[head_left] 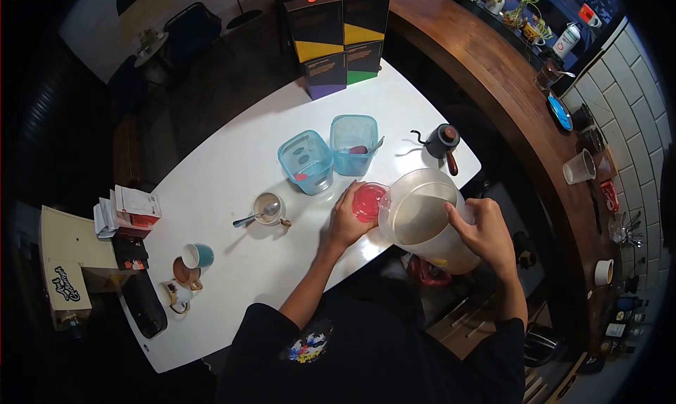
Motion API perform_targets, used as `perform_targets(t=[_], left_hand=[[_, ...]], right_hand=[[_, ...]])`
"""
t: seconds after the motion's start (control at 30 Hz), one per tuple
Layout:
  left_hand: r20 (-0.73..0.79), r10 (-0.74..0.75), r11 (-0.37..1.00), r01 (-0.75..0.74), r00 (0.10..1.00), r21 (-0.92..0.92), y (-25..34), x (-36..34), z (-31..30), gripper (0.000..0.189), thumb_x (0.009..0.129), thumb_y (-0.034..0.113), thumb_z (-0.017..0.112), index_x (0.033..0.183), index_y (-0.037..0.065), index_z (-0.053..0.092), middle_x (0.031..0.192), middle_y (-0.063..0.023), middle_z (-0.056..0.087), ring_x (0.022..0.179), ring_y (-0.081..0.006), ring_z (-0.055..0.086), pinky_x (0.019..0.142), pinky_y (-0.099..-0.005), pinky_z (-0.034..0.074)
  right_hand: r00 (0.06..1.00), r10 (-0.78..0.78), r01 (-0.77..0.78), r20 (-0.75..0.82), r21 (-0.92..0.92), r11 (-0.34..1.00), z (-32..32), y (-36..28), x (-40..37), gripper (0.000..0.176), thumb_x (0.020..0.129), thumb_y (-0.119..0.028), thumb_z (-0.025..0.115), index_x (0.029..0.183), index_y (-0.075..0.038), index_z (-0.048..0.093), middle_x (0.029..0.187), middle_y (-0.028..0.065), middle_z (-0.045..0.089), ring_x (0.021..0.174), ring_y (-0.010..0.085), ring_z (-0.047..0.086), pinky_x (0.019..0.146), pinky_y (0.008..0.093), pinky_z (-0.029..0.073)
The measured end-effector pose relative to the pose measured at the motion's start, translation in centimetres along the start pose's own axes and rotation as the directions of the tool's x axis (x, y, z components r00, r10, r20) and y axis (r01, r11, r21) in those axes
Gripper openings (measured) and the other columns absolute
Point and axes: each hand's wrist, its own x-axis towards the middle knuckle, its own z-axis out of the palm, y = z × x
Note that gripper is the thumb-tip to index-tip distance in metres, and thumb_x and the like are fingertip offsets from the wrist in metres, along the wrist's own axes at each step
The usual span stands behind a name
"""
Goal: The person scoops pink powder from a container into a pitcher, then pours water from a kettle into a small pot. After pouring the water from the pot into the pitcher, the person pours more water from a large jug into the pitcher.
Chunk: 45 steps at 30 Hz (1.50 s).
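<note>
My left hand [344, 222] is wrapped round a small clear cup [370, 202] that looks pink-red inside. Against its right side rests the rim of a large translucent pitcher [435, 247], tipped toward the cup. My right hand [487, 233] grips the pitcher at its right side, thumb over the rim. Whether liquid is flowing cannot be made out. Behind the cup stand two blue translucent tubs: the left tub [304, 152] has something pink in it, the right tub [354, 131] a dark reddish item and a utensil.
A black gooseneck kettle [443, 142] stands at the table's right. Left of my hand is a mug [268, 209] with a spoon. More cups, including a teal cup [198, 255], sit far left. Black boxes [315, 30] stack at the back; a wooden counter [486, 62] curves along the right.
</note>
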Motion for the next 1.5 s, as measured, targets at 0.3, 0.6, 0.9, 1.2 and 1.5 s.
perform_targets(t=[0.3, 0.6, 0.9, 1.2, 1.5], left_hand=[[-0.006, 0.027, 0.999, -0.026, 1.000, 0.037, 0.6, 0.1, -0.2, 0.087, 0.057, 0.035, 0.093, 0.127, 0.001, 0.053, 0.125, -0.0201, 0.060, 0.118, -0.0375, 0.057, 0.101, -0.0442, 0.046], [-0.038, 0.008, 0.967, 0.002, 0.999, 0.254, 3.4, -1.1, -1.1, 0.092, 0.063, 0.033, 0.090, 0.138, 0.003, 0.045, 0.132, -0.0190, 0.052, 0.123, -0.0339, 0.053, 0.101, -0.0433, 0.047], [-0.302, -0.022, 0.970, 0.093, 0.953, 0.223, 7.2, -9.6, 0.0, 0.068, 0.081, 0.012, 0.075, 0.139, 0.000, 0.042, 0.132, -0.0181, 0.047, 0.123, -0.0314, 0.051, 0.097, -0.0427, 0.048], [-0.297, -0.396, 0.912, 0.336, 0.869, -0.235, 7.1, -20.1, 2.8, 0.032, 0.098, 0.021, 0.060, 0.123, 0.002, 0.056, 0.082, -0.0018, 0.059, 0.068, -0.0067, 0.056, 0.059, -0.0224, 0.049], [-0.078, -0.771, 0.570, 0.630, 0.632, -0.528, 6.2, -29.4, -1.0, 0.059, 0.102, 0.056, 0.034, 0.136, 0.009, 0.047, 0.117, -0.0087, 0.059, 0.106, -0.0185, 0.060, 0.082, -0.0389, 0.056]], right_hand=[[0.988, 0.114, -0.097, -0.104, 0.148, 0.984, 1.5, 5.2, -2.0, 0.049, 0.085, -0.033, 0.071, 0.065, 0.011, 0.062, 0.049, 0.0153, 0.054, 0.046, 0.0206, 0.053, 0.049, 0.0368, 0.043], [0.975, 0.222, -0.200, 0.011, 0.480, 0.854, 1.6, 8.4, -4.5, 0.047, 0.087, -0.023, 0.072, 0.052, 0.000, 0.052, 0.050, -0.0032, 0.046, 0.050, 0.0034, 0.039, 0.044, 0.0269, 0.029], [0.989, 0.124, -0.146, 0.077, 0.481, 0.865, 3.4, 14.2, -7.2, 0.048, 0.085, -0.019, 0.072, 0.048, -0.004, 0.046, 0.050, -0.0080, 0.037, 0.050, 0.0016, 0.033, 0.045, 0.0270, 0.022], [0.933, 0.086, -0.218, 0.349, 0.358, 0.908, 7.6, 16.2, -8.5, 0.044, 0.077, -0.029, 0.081, 0.083, 0.010, 0.061, 0.084, 0.0173, 0.062, 0.076, 0.0189, 0.062, 0.068, 0.0347, 0.052], [0.712, -0.315, 0.052, 0.628, 0.401, 0.915, 12.0, 7.3, -10.6, 0.033, 0.085, -0.018, 0.070, 0.060, 0.004, 0.064, 0.051, 0.0028, 0.057, 0.047, 0.0056, 0.050, 0.042, 0.0273, 0.036]])
